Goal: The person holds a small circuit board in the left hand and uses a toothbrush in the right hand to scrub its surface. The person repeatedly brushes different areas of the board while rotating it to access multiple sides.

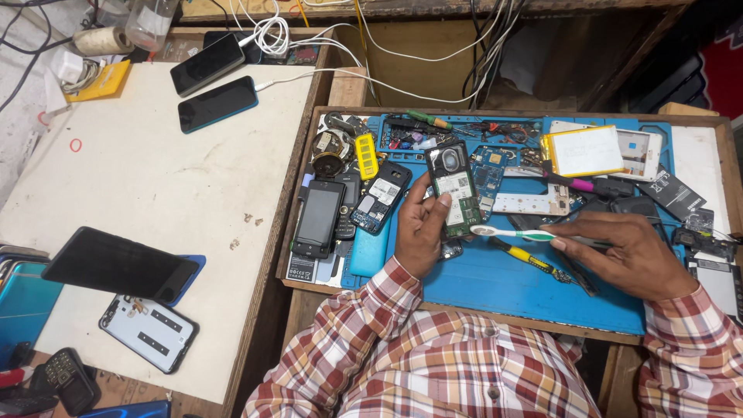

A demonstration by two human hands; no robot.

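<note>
Fingers of the left hand [422, 232] close around an opened phone body with its green circuit board [455, 190] showing, held tilted above the blue work mat [495, 286]. Just right of that board, the right hand [631, 255] pinches a green-and-white toothbrush [511, 232], its head almost at the board's lower edge. Left of the board, on the mat, lie two dark phones [340, 213].

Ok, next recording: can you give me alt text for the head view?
A person in a plaid shirt holds an opened phone with a bare green circuit board in the left hand and a white and green toothbrush in the right hand, brush head close to the board. Below lies a blue work mat strewn with phone parts and screwdrivers.
</note>
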